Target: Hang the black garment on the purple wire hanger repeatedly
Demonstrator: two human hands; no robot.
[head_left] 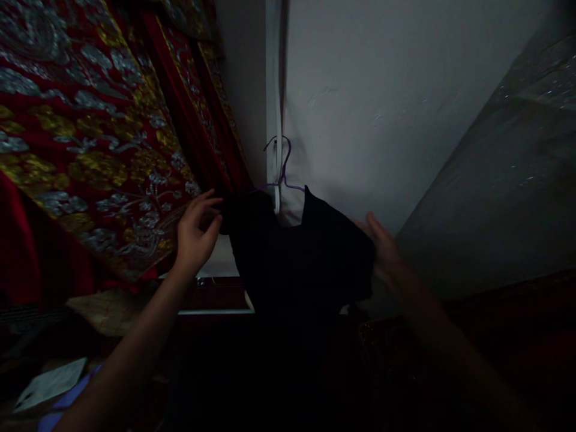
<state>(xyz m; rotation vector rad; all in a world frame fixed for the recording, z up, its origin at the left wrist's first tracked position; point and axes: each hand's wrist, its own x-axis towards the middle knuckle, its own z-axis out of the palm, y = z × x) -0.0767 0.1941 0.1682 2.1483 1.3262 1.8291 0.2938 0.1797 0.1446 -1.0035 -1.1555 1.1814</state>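
Observation:
A black short-sleeved garment [301,264] hangs on a thin purple wire hanger [284,174] in front of a pale wall. The hanger's hook goes over a white strap or cord [278,120]. My left hand [198,231] is at the edge of the left sleeve, its fingers loosely curved and a gap showing between thumb and fingers. Beside the right sleeve is my right hand [383,246], thumb stretched out and some fingers hidden behind the cloth. Darkness hides the garment's lower part and the exact contact at both sleeves.
Red cloth with gold and silver embroidery [103,132] hangs at the left. Clear plastic sheeting [508,162] covers the right side. A white card-like piece [50,384] lies at lower left beside something blue-violet [72,396]. The lower right is very dark.

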